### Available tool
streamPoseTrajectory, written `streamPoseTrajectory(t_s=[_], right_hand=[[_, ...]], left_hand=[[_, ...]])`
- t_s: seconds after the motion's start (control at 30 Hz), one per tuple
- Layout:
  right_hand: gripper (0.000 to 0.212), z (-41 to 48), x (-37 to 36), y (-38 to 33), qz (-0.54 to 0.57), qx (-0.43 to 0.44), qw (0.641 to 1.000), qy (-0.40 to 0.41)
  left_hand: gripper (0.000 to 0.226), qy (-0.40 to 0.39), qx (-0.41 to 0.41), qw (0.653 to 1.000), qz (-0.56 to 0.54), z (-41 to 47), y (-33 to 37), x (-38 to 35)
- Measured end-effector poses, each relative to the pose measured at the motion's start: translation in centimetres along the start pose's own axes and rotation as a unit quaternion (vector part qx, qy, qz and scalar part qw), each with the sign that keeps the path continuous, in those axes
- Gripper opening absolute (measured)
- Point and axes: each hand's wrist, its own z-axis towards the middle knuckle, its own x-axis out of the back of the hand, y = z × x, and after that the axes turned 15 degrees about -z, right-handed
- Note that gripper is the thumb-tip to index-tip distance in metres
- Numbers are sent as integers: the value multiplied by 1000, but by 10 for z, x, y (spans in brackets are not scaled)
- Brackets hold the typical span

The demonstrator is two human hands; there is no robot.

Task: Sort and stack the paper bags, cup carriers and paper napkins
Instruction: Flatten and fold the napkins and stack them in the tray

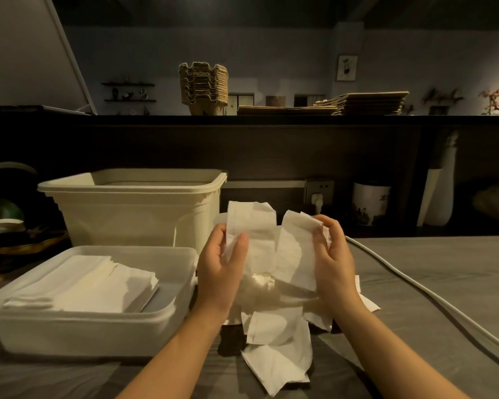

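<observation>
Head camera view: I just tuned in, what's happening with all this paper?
A person is sorting napkins. The left hand grips one napkin and the right hand grips a second napkin, both held up over a loose pile on the table. A neat stack of napkins already lies in the shallow tray on the left. Cup carriers and paper bags sit stacked on the shelf behind.

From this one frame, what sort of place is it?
Probably a café or tea shop counter. Stacked cup carriers and flat paper bags sit on the ledge, and folded napkins lie in a tray.
</observation>
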Motion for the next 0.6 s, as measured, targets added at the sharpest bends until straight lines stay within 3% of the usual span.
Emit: streamPoseTrajectory(t_s=[0.13, 0.43, 0.6], right_hand=[[43, 0, -1, 0, -43, 20, 997, -54], [39, 0, -2, -1, -93, 4, 994, -65], [26, -3, -1, -9, 37, -48, 994, -93]], left_hand=[[7, -67, -33, 996, 44, -3, -4, -3], [27, -91, -44, 990, 94, -4, -9, -1], [29, -96, -59, 986, 125, -4, -7, -2]])
